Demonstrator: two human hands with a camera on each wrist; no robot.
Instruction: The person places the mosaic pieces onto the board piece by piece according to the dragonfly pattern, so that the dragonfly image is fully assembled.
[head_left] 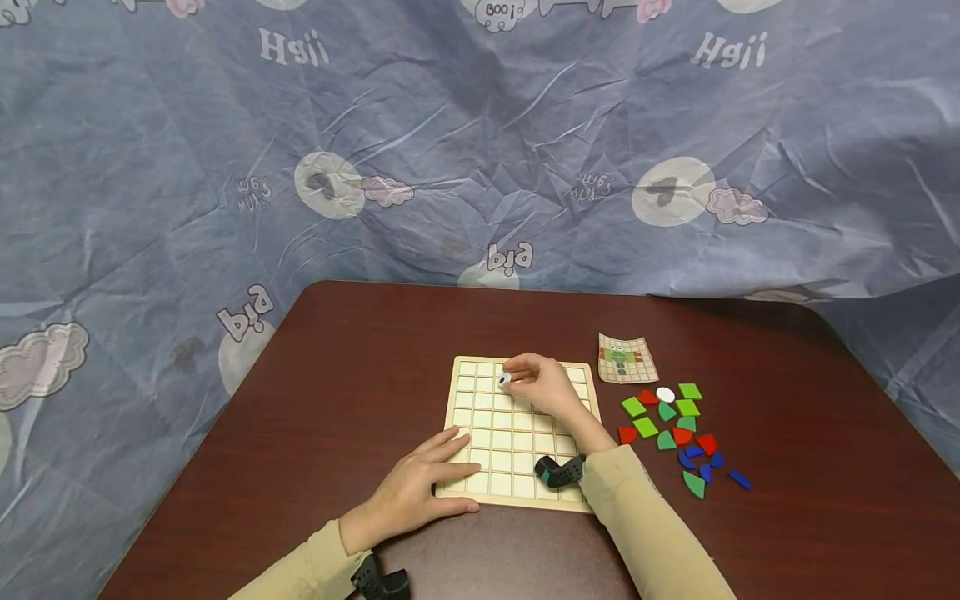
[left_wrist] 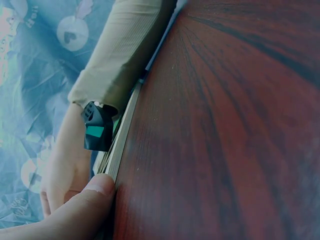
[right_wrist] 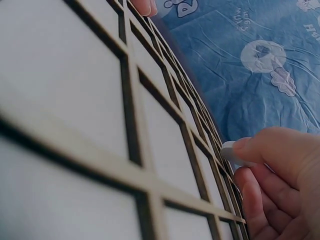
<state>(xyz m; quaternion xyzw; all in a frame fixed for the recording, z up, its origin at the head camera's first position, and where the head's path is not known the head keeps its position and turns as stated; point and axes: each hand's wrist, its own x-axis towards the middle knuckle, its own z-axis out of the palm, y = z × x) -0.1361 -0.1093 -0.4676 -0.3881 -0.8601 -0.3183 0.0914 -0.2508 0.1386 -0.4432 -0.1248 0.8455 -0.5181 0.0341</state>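
Observation:
A pale wooden grid board [head_left: 502, 439] with square cells lies on the table. Over its upper middle, my right hand [head_left: 546, 388] pinches a small white disc with a dark spot [head_left: 505, 379] between thumb and fingers. The right wrist view shows the white disc [right_wrist: 232, 153] close to the board's surface; whether it touches cannot be told. With fingers spread and fairly straight, my left hand [head_left: 408, 490] rests on the board's lower left part. Its thumb [left_wrist: 97, 192] touches the board's edge in the left wrist view.
Right of the board lie several loose flat pieces: green squares [head_left: 645, 427], green wedges [head_left: 694, 484], red pieces [head_left: 707, 443], blue pieces [head_left: 738, 480] and a white disc [head_left: 665, 395]. Behind them is a printed pattern card [head_left: 636, 367]. A patterned blue cloth [head_left: 450, 150] hangs behind the table [head_left: 360, 350].

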